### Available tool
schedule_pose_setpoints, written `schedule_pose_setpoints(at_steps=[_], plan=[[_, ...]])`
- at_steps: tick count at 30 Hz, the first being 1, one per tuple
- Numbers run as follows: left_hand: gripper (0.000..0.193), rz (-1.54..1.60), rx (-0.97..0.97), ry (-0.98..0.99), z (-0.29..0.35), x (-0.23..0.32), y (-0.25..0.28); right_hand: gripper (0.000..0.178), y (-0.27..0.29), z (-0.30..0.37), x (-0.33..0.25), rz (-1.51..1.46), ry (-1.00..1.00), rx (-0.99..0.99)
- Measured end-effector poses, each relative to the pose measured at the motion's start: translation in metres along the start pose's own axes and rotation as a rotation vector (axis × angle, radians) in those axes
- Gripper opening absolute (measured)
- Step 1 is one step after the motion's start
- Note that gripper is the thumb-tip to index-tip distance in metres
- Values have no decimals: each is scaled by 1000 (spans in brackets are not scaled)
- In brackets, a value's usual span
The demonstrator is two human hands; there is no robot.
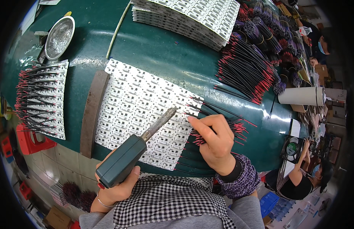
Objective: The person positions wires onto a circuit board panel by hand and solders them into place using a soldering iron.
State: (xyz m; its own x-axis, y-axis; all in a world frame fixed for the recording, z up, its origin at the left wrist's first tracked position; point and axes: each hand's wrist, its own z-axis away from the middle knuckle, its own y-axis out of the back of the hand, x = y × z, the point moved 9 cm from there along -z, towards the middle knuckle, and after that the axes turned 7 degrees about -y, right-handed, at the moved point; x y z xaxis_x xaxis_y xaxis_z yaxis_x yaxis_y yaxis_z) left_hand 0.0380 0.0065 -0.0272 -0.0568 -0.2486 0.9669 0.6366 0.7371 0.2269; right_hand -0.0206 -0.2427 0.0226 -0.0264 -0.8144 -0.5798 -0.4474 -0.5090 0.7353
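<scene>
My left hand [121,187] is wrapped round the dark green handle of a soldering iron [121,161]. The iron's tip points up and right, over the right part of a white panel of small circuit boards [135,103]. At that panel's right edge my right hand [218,143] is closed in a pinch, apparently on a thin black wire [191,114] with red ends; the fingertips cover part of it. Several wires run off the same edge, some passing under the hand. A loose bunch of them [238,128] lies beside my fingers.
A rusty metal bar [93,114] lies along the panel's left edge. Farther left are a wired panel [59,103] and a metal dish [59,38]. Stacked panels [184,19] and wire bundles [245,68] occupy the far side. A co-worker [303,179] sits at right.
</scene>
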Motion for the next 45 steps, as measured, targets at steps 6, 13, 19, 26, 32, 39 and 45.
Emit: schedule_pose_setpoints(at_steps=[6,13,19,26,32,39,45], plan=[[32,-54,139,-94,-5,10,5,46,-13,1,0,-23,-10,-42],[30,-52,54,-17,-7,12,1,39,-19,4,1,56,-24,-64],[24,-106,-20,-60,-13,21,-4,36,-19,4,0,66,-23,-63],[22,-66,-4,-10,-11,17,-5,36,-19,4,0,70,-25,-57],[24,-108,28,-165,-6,16,-3,35,-19,4,0,81,-26,-55],[25,-91,28,-142,-6,14,-3,36,-19,2,6,49,-36,-45],[21,-44,25,-87,-6,14,-4,37,-18,1,7,9,-45,-45]])
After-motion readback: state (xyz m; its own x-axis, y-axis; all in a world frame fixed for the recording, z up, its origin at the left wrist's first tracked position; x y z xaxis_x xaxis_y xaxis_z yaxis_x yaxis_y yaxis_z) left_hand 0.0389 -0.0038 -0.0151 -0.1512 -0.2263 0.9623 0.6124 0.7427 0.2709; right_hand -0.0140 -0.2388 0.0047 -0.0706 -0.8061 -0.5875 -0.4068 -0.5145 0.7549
